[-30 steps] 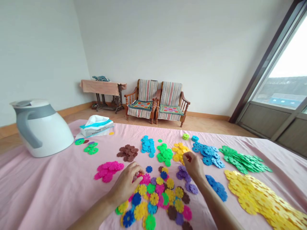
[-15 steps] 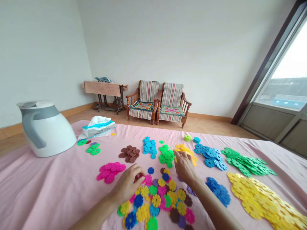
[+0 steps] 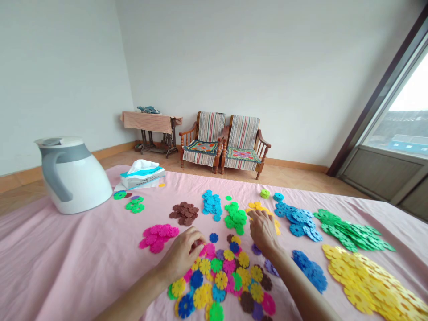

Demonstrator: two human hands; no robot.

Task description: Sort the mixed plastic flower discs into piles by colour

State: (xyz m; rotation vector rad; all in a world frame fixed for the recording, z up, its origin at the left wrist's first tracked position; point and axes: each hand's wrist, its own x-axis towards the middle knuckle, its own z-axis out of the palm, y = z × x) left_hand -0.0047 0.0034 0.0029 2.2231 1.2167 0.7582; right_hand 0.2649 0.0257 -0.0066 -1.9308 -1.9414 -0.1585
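Note:
My left hand [image 3: 182, 257] is curled at the top edge of a mixed heap of multicoloured plastic snowflake discs [image 3: 220, 281], its fingertips pinching what looks like a magenta disc [image 3: 204, 249]. My right hand [image 3: 263, 230] rests on a small pile of yellow discs [image 3: 257, 207], and its fingers hide part of that pile. Purple discs [image 3: 271, 268] lie just below my right wrist. Sorted piles of magenta [image 3: 158, 237], brown [image 3: 183, 213], light blue [image 3: 211, 205] and green [image 3: 236, 218] discs spread across the pink bedsheet [image 3: 67, 254].
Larger blue [image 3: 297, 221], green [image 3: 351, 236] and yellow [image 3: 368, 285] piles lie to the right. A white jug [image 3: 75, 176] and a tissue box [image 3: 142, 176] stand on the sheet at the far left. Wooden armchairs [image 3: 224, 142] stand beyond the bed.
My right hand has moved left from above the purple discs and lowered onto the yellow pile. My left hand stays at the magenta disc. The whole view has drifted as my head turned left.

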